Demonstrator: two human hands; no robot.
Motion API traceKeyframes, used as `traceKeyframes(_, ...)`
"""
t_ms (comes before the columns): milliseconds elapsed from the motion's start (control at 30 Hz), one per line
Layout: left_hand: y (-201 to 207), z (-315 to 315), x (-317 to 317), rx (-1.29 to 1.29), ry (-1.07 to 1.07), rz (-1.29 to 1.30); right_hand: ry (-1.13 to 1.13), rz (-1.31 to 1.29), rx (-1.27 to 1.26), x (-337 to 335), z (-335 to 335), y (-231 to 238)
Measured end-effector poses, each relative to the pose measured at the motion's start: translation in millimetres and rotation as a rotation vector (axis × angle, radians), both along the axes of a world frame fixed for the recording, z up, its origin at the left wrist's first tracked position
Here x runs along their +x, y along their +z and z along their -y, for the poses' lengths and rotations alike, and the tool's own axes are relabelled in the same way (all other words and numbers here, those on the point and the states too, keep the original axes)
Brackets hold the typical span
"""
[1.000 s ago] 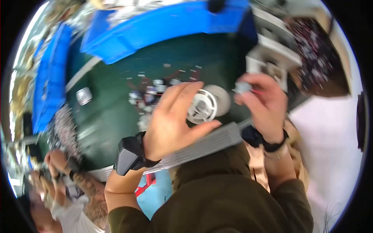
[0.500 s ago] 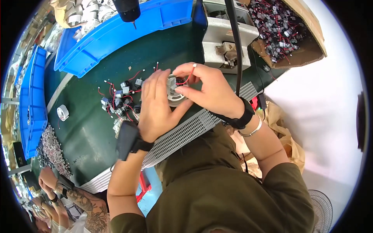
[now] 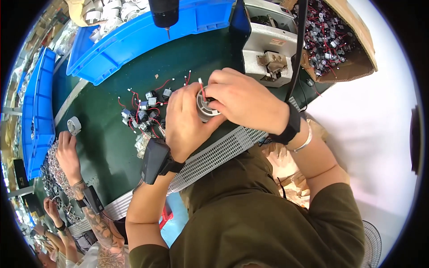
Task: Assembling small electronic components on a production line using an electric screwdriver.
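Both of my hands are over the near side of the green table, around a round grey-white plastic housing (image 3: 206, 111) with slots in its face. My left hand (image 3: 184, 117) is closed round the housing's left side, its thumb along the near rim. My right hand (image 3: 243, 99) pinches at the housing's middle, on a small dark motor (image 3: 209, 99) that the fingers mostly hide. From it a red wire (image 3: 203, 93) stands up, ending in a white plug (image 3: 200, 81). Left of my left hand lies a loose pile of small motors (image 3: 144, 106) with red wires.
A power screwdriver (image 3: 164, 13) hangs ahead by a blue bin (image 3: 134, 51) of white parts. Right stand a grey machine (image 3: 268, 44) with a black cable (image 3: 298, 49) and a carton (image 3: 366, 67) of motors. At left, a co-worker's hand (image 3: 68, 158) is near a white ring (image 3: 74, 126).
My right hand has turned and closed in over the housing; the red wire now stands more upright, further left. The co-worker's hand has reached forward to the white ring. The whole view has shifted slightly.
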State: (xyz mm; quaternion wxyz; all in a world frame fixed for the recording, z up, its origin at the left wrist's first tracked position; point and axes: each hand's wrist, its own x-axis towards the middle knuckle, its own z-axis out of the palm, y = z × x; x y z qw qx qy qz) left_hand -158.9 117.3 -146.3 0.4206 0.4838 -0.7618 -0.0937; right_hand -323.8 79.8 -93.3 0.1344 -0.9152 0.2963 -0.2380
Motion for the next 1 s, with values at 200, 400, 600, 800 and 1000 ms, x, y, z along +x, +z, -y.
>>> traceKeyframes(200,4,-13,22,0.191,-0.104,-0.094,0.014,-0.050,0.069,-6,-3,6)
traceKeyframes(400,7,-12,26,0.363,-0.105,-0.112,0.063,-0.138,0.025,-3,4,8)
traceKeyframes(600,17,-10,39,0.158,-0.088,-0.005,0.203,-0.118,0.013,-7,13,14)
traceKeyframes(800,6,-6,16,0.045,-0.249,-0.064,-0.283,0.692,0.119,9,15,53)
traceKeyframes(1000,-9,3,10,-0.072,-0.320,-0.159,-0.213,0.975,0.006,57,55,94)
